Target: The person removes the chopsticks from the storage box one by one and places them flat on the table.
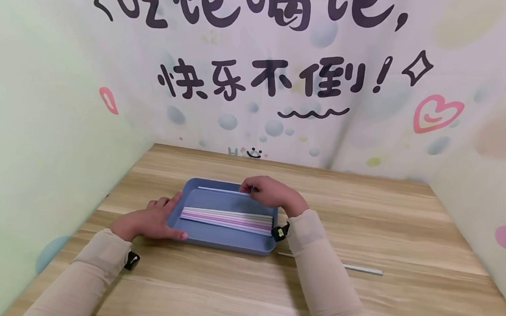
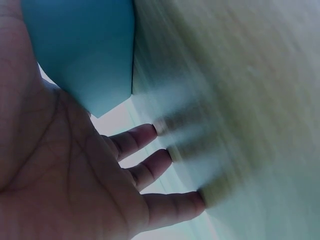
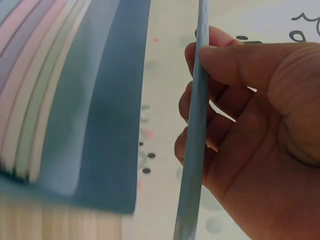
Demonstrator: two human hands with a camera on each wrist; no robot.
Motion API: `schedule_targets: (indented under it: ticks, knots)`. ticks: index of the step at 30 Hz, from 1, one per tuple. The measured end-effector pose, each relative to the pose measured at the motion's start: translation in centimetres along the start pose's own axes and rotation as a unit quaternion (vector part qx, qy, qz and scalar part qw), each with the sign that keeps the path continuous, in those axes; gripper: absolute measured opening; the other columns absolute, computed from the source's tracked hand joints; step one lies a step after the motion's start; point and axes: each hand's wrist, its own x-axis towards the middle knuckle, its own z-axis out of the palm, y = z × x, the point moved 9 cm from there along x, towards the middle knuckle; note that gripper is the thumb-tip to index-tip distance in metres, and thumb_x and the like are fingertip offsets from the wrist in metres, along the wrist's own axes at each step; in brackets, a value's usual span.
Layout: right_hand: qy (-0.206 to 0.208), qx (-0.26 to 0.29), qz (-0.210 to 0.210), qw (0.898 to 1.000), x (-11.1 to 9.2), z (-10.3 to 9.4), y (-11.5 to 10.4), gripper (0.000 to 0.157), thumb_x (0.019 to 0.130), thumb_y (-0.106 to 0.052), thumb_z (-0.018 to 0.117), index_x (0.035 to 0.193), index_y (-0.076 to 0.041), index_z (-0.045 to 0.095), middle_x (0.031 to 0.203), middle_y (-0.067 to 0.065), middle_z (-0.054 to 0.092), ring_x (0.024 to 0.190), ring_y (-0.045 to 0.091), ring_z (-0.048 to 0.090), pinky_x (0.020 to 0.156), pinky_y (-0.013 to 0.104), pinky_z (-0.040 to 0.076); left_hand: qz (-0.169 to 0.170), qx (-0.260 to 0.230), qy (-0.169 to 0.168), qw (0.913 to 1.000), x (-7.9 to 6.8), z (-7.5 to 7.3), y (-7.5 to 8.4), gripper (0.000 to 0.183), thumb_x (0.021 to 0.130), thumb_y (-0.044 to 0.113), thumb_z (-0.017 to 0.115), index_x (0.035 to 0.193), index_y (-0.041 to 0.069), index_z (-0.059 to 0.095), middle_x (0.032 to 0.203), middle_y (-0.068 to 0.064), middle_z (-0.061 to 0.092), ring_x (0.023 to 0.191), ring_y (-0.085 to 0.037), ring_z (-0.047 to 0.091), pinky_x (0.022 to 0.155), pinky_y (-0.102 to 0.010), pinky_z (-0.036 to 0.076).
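A blue tray (image 1: 226,246) sits on the wooden table with several pastel chopsticks (image 1: 227,220) side by side in it. At its left end, my left hand (image 1: 151,221) rests with fingers spread and thumb along the near corner. Three of its fingers (image 2: 172,207) reach out beyond the tray in the left wrist view. Over the tray's far right part, my right hand (image 1: 270,193) pinches a light blue chopstick (image 3: 194,130) between thumb and fingers. That chopstick lies roughly along the tray's far side in the head view.
Another pale chopstick (image 1: 363,269) lies on the table to the right, partly hidden under the right forearm. A printed cloth wall (image 1: 254,134) with dark lettering stands behind the table (image 1: 210,286), and a pale wall (image 1: 55,117) rises at the left.
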Motion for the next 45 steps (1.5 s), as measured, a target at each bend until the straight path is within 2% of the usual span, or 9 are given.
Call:
schedule_targets:
  ticks: [8, 15, 24, 33, 40, 45]
  knots:
    - [0.0, 0.0, 0.016, 1.0, -2.8, -0.9, 2.2, 0.032, 0.093, 0.007, 0.046, 0.115, -0.001, 0.068, 0.114, 0.013, 0.066, 0.096, 0.019, 0.057, 0.087, 0.037, 0.047, -0.003, -0.002, -0.003, 1.0, 0.0, 0.3, 0.3, 0.125, 0.077, 0.069, 0.071, 0.157, -0.002, 0.004, 0.145, -0.037, 0.027, 0.128, -0.056, 0.03, 0.097, -0.067, 0.035]
    - [0.011, 0.014, 0.025, 1.0, -6.2, -2.3, 3.5, 0.029, 0.093, 0.007, 0.049, 0.113, -0.003, 0.067, 0.111, 0.013, 0.066, 0.096, 0.021, 0.056, 0.087, 0.04, 0.047, 0.001, -0.001, -0.004, 1.0, 0.0, 0.2, 0.6, 0.125, 0.078, 0.066, 0.072, 0.157, -0.002, 0.004, 0.145, -0.038, 0.027, 0.128, -0.057, 0.03, 0.097, -0.067, 0.035]
    - [0.024, 0.029, 0.04, 0.998, -10.5, -3.2, 5.6, 0.027, 0.094, 0.005, 0.053, 0.108, -0.012, 0.068, 0.101, -0.001, 0.064, 0.093, 0.019, 0.056, 0.084, 0.038, 0.045, -0.002, 0.006, -0.004, 1.0, 0.4, 0.2, 0.1, 0.126, 0.077, 0.07, 0.07, 0.157, -0.002, 0.004, 0.145, -0.038, 0.027, 0.129, -0.058, 0.029, 0.097, -0.067, 0.035]
    - [0.027, 0.046, 0.036, 0.998, -13.7, -4.4, 6.5, 0.024, 0.095, 0.003, 0.054, 0.109, -0.012, 0.066, 0.099, -0.002, 0.063, 0.091, 0.02, 0.055, 0.081, 0.037, 0.045, 0.003, 0.002, 0.001, 1.0, 0.1, 0.2, 0.3, 0.126, 0.078, 0.068, 0.071, 0.156, -0.004, 0.004, 0.143, -0.04, 0.028, 0.127, -0.06, 0.029, 0.096, -0.068, 0.035]
    - [0.012, 0.058, 0.058, 0.997, -15.9, -4.2, 7.4, 0.024, 0.096, 0.003, 0.054, 0.11, -0.013, 0.065, 0.1, -0.001, 0.062, 0.092, 0.022, 0.055, 0.083, 0.038, 0.046, 0.009, 0.004, 0.002, 1.0, -0.1, 0.2, 0.3, 0.125, 0.078, 0.067, 0.072, 0.156, -0.004, 0.005, 0.143, -0.04, 0.029, 0.127, -0.061, 0.03, 0.097, -0.067, 0.034]
    - [0.007, 0.048, 0.054, 0.997, -17.5, -3.8, 8.2, 0.024, 0.096, 0.003, 0.054, 0.11, -0.013, 0.065, 0.103, 0.003, 0.063, 0.093, 0.019, 0.055, 0.082, 0.034, 0.045, 0.011, 0.007, 0.002, 0.9999, 0.0, 0.1, 0.4, 0.125, 0.078, 0.067, 0.071, 0.155, -0.005, 0.005, 0.142, -0.04, 0.029, 0.126, -0.061, 0.03, 0.096, -0.068, 0.035]
